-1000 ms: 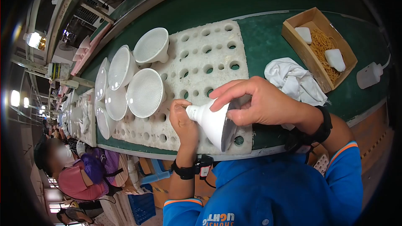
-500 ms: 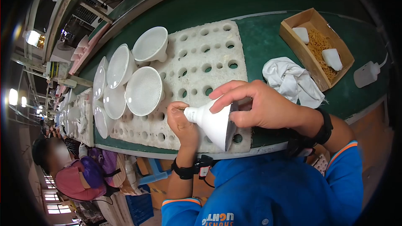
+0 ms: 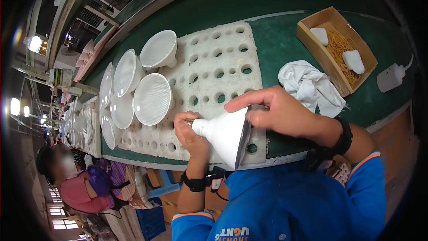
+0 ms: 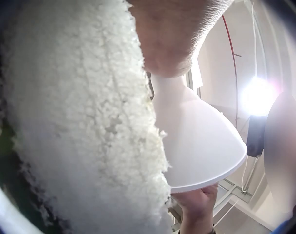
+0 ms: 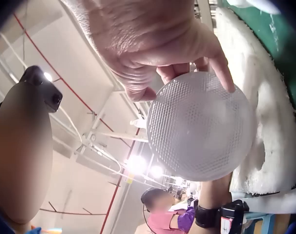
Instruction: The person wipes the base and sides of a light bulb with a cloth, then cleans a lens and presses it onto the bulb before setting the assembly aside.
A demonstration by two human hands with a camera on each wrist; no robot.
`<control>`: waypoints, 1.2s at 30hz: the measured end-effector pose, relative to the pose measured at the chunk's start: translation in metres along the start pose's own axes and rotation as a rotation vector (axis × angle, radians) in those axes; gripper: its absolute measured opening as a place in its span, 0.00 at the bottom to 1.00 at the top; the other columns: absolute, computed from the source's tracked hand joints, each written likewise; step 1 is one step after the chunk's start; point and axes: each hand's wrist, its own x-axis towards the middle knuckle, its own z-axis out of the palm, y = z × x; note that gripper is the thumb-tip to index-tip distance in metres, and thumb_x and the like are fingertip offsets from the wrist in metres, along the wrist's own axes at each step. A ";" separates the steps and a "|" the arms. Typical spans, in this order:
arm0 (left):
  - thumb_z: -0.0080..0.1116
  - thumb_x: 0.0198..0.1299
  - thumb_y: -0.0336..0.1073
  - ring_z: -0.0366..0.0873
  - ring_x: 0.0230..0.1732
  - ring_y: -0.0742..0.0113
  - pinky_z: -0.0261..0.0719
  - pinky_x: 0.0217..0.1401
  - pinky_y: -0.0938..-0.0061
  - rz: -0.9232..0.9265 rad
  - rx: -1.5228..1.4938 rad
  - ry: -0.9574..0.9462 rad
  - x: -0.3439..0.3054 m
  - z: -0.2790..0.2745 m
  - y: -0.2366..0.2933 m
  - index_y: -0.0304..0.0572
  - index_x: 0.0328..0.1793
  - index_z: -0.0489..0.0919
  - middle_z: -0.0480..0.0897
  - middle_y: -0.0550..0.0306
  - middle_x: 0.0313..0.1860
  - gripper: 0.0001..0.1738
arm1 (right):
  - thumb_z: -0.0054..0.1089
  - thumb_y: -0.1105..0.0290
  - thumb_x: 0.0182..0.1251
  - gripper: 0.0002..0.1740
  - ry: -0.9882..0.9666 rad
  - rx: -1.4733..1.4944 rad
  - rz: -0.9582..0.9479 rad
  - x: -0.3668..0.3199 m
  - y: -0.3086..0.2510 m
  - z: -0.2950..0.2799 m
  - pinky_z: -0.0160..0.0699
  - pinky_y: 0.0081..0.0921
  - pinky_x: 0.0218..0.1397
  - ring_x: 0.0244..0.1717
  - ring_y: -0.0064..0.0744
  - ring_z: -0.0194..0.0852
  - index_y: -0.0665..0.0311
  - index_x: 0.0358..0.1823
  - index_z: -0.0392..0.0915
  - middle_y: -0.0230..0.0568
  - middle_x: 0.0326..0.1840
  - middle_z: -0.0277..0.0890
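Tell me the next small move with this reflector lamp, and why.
Probably tip the reflector lamp so its lens faces up, ready to lower into a free hole in the foam tray. The left hand grips its screw base, the right hand's fingers are at the lens rim, and the other lamps stand lens up in the tray.

All views share the lamp (image 3: 220, 136): head from above, wrist views close, left side-on, right facing its lens (image 5: 201, 129).

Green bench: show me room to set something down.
Bare bench lies between the foam board and wooden box, beyond the white cloth; the board's far right is bare too. Crowded: its left, with lamps, and near edge, under the held lamp.
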 end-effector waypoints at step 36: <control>0.33 0.69 0.41 0.67 0.19 0.73 0.71 0.22 0.75 -0.270 -0.153 -0.046 0.009 0.005 0.020 0.39 0.32 0.68 0.71 0.58 0.20 0.18 | 0.59 0.77 0.43 0.24 0.228 -0.496 -0.569 -0.012 -0.020 -0.009 0.69 0.30 0.57 0.52 0.44 0.71 0.68 0.48 0.73 0.46 0.49 0.70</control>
